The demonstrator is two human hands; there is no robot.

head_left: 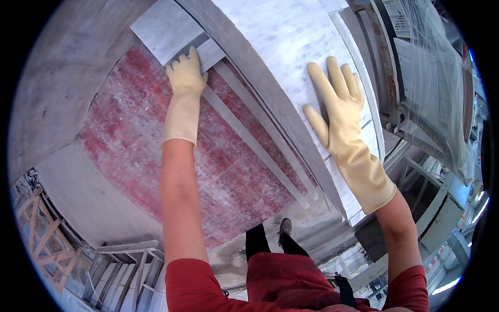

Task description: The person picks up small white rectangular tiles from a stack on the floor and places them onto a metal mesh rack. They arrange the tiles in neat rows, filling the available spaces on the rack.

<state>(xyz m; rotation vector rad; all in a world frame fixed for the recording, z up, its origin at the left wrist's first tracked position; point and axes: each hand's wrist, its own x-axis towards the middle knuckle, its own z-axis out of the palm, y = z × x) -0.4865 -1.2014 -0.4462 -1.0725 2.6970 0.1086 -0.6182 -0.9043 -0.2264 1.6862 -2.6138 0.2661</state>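
the right hand (341, 108) lies spread on the white slab (275, 41), right of the grey slab (169, 31), whose near edge the left hand (186, 75) meets, fingers bent; pinching, i cannot tell. both slabs look stiff, probably heavy, brittle: best held by opposite edges.

Right hand (342, 109) spread on white tiles (280, 41).

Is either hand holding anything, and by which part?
The right hand, spread on the white slab, holds nothing. The left hand touches the edge of the grey tile; whether it grips is unclear.
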